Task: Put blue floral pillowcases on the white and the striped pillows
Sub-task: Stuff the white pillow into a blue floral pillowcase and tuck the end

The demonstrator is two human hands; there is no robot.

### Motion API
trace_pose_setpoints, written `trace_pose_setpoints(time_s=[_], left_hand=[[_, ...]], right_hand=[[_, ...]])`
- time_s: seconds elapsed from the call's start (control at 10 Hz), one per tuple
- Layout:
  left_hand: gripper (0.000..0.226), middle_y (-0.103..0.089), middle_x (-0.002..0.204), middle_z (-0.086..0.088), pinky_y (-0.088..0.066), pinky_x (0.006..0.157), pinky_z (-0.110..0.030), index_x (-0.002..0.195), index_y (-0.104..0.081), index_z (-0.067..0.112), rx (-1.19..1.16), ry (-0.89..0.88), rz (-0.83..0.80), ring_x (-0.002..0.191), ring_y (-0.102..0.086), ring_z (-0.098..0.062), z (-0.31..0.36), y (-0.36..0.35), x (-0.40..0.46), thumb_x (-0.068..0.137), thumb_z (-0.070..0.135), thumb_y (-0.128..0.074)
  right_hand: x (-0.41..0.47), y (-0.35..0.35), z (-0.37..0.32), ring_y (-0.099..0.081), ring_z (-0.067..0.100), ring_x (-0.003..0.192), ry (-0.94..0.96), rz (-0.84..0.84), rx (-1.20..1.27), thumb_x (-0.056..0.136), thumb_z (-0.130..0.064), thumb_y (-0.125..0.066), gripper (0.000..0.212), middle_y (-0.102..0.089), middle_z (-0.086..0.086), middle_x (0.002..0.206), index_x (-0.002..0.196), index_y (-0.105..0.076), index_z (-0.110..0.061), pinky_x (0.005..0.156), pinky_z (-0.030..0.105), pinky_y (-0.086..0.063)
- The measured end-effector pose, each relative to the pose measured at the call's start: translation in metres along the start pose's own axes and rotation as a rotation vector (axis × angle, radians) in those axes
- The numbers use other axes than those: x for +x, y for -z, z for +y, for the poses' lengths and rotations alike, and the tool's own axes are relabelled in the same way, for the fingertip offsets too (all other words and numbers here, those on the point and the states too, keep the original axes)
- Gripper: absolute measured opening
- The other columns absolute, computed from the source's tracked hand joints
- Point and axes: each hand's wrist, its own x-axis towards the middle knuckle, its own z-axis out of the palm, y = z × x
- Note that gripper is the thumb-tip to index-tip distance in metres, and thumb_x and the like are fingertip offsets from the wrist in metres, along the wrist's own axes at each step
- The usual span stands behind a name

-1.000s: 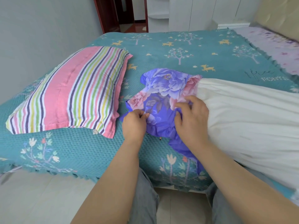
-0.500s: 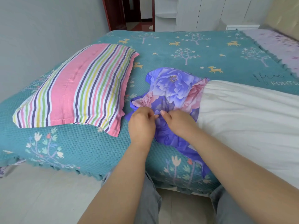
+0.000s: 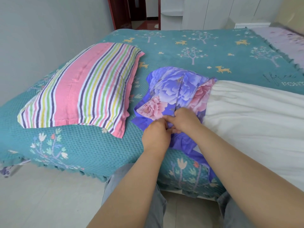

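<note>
The bed [image 3: 213, 51] runs from the near edge by the person's knees to a headboard side at far right, its teal bedspread [image 3: 85, 145] hanging over the near edge in a scalloped fringe; the far half of the spread lies bare, and pale floor shows at lower left. The striped pillow [image 3: 82, 89] rests near the left corner, uncovered, just beside the blue floral pillowcase [image 3: 174, 86] – bunched at the end of the white pillow [image 3: 255, 119], which stretches away to the right. Both hands meet at the case's near hem: the left hand [image 3: 156, 135] and right hand [image 3: 185, 120] have fingers curled, pinching the blue fabric between them – knuckles almost touching
</note>
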Motion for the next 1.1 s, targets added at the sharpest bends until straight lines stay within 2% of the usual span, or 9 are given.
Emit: trace_pose_setpoints(time_s=[0.1,0.2,0.3,0.4,0.5,0.7,0.8,1.0,1.1], left_hand=[[0.041,-0.067,0.094,-0.009,-0.044,0.069,-0.034,0.085,-0.061,0.016,0.025,0.131,-0.013,0.091,-0.062,-0.031,-0.016,0.009,0.006,0.087,0.057,-0.052],[0.057,-0.067,0.097,-0.013,-0.043,0.070,-0.034,0.084,-0.062,0.013,0.002,0.260,-0.144,0.092,-0.062,-0.033,-0.034,0.012,0.014,0.089,0.065,-0.039],[0.049,-0.066,0.091,-0.021,-0.038,0.065,-0.032,0.063,-0.052,0.012,-0.207,0.265,-0.207,0.087,-0.062,-0.035,-0.040,0.012,0.020,0.093,0.050,-0.047],[0.034,-0.065,0.076,-0.018,-0.054,0.071,-0.038,0.060,-0.053,0.015,-0.434,0.307,-0.119,0.075,-0.063,-0.031,-0.044,0.008,0.027,0.087,0.033,-0.063],[0.026,-0.060,0.075,-0.012,-0.057,0.074,-0.049,0.080,-0.058,0.006,-0.515,0.365,-0.284,0.068,-0.062,-0.028,-0.047,0.003,0.027,0.081,0.028,-0.072],[0.027,-0.053,0.061,-0.006,-0.058,0.059,-0.035,0.065,-0.051,0.012,-0.666,0.442,-0.140,0.048,-0.060,-0.020,-0.048,-0.005,0.035,0.087,0.018,-0.064],[0.025,-0.054,0.060,-0.008,-0.046,0.051,-0.026,0.064,-0.053,0.012,-0.824,0.457,-0.081,0.039,-0.050,-0.012,-0.043,-0.011,0.033,0.086,0.013,-0.066],[0.031,-0.052,0.056,-0.005,-0.033,0.058,-0.027,0.062,-0.053,0.008,-0.699,0.316,-0.013,0.051,-0.043,-0.016,-0.033,-0.012,0.026,0.089,0.022,-0.063],[0.029,-0.054,0.057,-0.006,-0.033,0.056,-0.032,0.064,-0.056,0.009,-0.679,0.183,0.068,0.055,-0.048,-0.018,-0.028,-0.012,0.023,0.091,0.020,-0.061]], right_hand=[[-0.006,0.000,-0.007,-0.070,0.031,0.073,-0.041,-0.083,0.434,0.085,-0.037,-0.067,0.039,-0.068,0.021,0.075,0.062,-0.050,-0.010,0.072,0.041,-0.058],[-0.010,0.002,-0.013,-0.069,0.033,0.087,-0.088,-0.090,0.656,0.086,-0.026,-0.068,0.023,-0.067,0.023,0.097,0.084,-0.059,-0.005,0.073,0.038,-0.055],[-0.003,0.001,-0.015,-0.068,0.033,0.092,-0.081,-0.131,0.535,0.091,-0.032,-0.061,0.028,-0.067,0.020,0.098,0.089,-0.057,-0.005,0.081,0.044,-0.056],[0.008,0.002,-0.022,-0.068,0.034,0.087,-0.060,-0.100,0.228,0.095,-0.044,-0.047,0.045,-0.070,0.020,0.092,0.098,-0.056,0.000,0.082,0.049,-0.054],[0.014,0.000,-0.033,-0.069,0.035,0.084,-0.067,-0.129,0.186,0.096,-0.043,-0.043,0.047,-0.070,0.022,0.089,0.101,-0.055,0.002,0.081,0.048,-0.055],[0.017,-0.010,-0.036,-0.069,0.034,0.084,-0.078,-0.154,0.350,0.091,-0.039,-0.055,0.041,-0.070,0.020,0.084,0.094,-0.058,0.002,0.080,0.049,-0.056],[0.013,-0.006,-0.039,-0.069,0.033,0.086,-0.072,-0.192,0.283,0.096,-0.030,-0.046,0.030,-0.068,0.018,0.091,0.092,-0.060,-0.003,0.077,0.042,-0.058],[0.018,-0.003,-0.060,-0.057,0.035,0.106,0.044,-0.051,0.133,0.100,-0.031,-0.037,0.041,-0.060,0.024,0.114,0.108,-0.057,0.004,0.085,0.033,-0.042],[0.024,0.009,-0.058,-0.056,0.031,0.094,0.139,0.136,0.137,0.098,-0.033,-0.044,0.034,-0.060,0.021,0.090,0.071,-0.047,-0.012,0.074,0.033,-0.034]])
